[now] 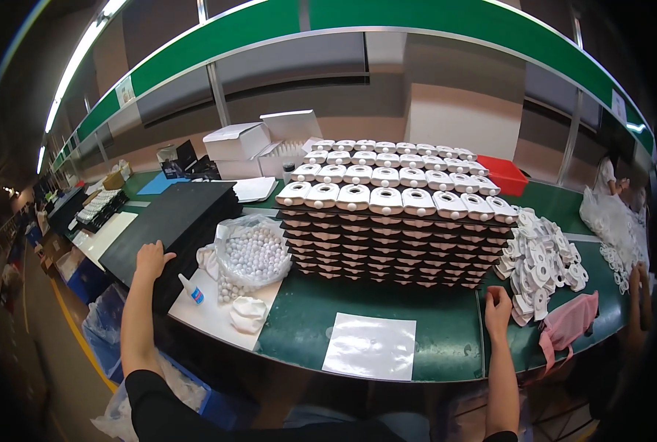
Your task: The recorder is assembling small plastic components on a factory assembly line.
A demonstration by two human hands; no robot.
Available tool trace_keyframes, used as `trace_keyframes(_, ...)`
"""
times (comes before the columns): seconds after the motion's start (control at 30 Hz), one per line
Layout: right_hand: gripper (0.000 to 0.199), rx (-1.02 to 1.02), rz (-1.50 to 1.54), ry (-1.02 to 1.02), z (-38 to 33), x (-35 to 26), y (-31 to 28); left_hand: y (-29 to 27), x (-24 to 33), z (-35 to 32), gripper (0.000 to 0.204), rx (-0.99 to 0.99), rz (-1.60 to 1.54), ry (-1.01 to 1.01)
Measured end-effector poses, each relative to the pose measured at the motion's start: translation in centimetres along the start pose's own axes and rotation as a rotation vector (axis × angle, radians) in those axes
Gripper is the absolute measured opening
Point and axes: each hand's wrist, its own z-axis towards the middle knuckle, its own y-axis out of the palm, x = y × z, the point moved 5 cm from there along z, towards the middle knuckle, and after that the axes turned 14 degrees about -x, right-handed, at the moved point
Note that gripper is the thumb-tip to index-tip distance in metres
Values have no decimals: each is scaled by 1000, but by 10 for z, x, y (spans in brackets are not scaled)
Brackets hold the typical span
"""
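My left hand [154, 259] lies on the near edge of a stack of black trays [174, 221], thumb stretched out and fingers apart from it, gripping nothing. By the front right corner of a tall stack of black trays filled with white plastic parts [395, 243], my right hand [498, 308] rests with its fingers curled in; I see nothing in it. The top trays carry rows of white rounded housings [385, 200], each with a dark round opening and a small white ball at the front. Loose flat white pieces with holes [538, 269] are heaped just beyond my right hand.
A clear bag of small white balls [253, 250], a small glue bottle [191, 290] and a crumpled white cloth [248, 314] are at left. A white sheet [370, 346] lies in front. Right stand a pink pouch [568, 321], a red bin [502, 175] and another person's hand [640, 287].
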Motion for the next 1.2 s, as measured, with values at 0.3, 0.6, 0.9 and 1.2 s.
trace_keyframes(0.3, 8, -10, -49, -13, 0, -9, 6, -189, 22, -13, 13, 402, -69, 142)
trace_keyframes(0.6, 8, -6, -4, 14, 0, -1, 3, -250, 222, -57, 43, 718, -414, 777)
trace_keyframes(0.9, 9, 1, 14, 44, -2, -2, 4, -241, 333, -78, 52, 696, -304, 1072)
trace_keyframes(1.2, 19, 221, 58, -52, -1, -18, -17, -219, 303, -70, 52, 457, -500, 1084)
